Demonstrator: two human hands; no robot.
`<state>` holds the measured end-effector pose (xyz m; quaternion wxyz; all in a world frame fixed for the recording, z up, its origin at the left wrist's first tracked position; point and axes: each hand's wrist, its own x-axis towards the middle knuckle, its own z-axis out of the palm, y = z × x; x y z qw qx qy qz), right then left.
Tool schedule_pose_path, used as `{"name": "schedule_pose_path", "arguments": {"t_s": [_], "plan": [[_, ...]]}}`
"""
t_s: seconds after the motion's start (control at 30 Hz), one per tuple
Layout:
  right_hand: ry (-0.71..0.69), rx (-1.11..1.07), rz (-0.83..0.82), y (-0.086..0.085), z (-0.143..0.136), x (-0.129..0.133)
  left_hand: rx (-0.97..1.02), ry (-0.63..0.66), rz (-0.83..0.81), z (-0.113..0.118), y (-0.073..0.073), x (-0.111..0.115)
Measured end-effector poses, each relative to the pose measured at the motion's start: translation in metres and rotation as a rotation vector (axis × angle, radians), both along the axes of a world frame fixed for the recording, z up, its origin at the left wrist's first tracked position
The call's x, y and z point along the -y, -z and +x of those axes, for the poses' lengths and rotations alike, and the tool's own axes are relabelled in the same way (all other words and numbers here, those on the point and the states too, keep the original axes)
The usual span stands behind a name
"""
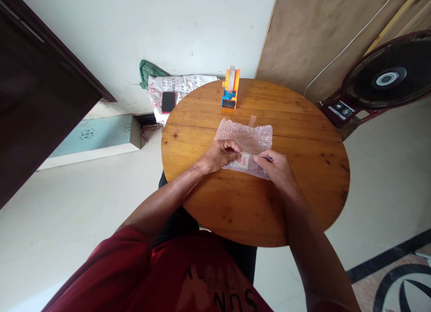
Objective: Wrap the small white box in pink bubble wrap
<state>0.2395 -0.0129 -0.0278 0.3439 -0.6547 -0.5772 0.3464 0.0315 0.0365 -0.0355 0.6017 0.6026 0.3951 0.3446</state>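
Note:
A sheet of pinkish clear bubble wrap point(247, 136) lies on the round wooden table point(215, 199), its near part folded over. Under that fold shows a small flat white item with red print point(244, 161); its exact kind is unclear. My left hand point(222, 155) pinches the wrap's folded edge with thumb and forefinger, just left of the printed item. On the other side, my right hand point(274, 166) has its thumb and fingers closed on the same edge. A short strip of clear tape point(252, 120) sticks out past the wrap's far edge.
An orange and blue tape dispenser point(230, 88) stands near the table's far edge. Beyond the left edge, a dark phone point(168, 102) rests on a printed white sack point(188, 84), with a green bag point(150, 72) behind. A large fan point(387, 76) is at the right.

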Motion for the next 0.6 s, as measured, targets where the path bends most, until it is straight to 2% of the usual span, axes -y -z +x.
{"name": "schedule_pose_path", "arguments": {"t_s": [0.2, 0.37, 0.5, 0.6], "plan": [[0.025, 0.143, 0.051, 0.005, 0.000, 0.000, 0.017, 0.006, -0.004, 0.001, 0.001, -0.003], [0.019, 0.246, 0.212, 0.013, -0.005, 0.001, 0.028, 0.025, 0.001, 0.001, 0.001, -0.004], [-0.038, 0.398, 0.446, 0.015, -0.009, 0.003, 0.052, 0.026, -0.021, 0.002, 0.003, -0.003], [-0.135, 0.542, 0.615, 0.011, -0.014, 0.008, 0.060, 0.037, -0.008, 0.002, 0.006, -0.004]]}}
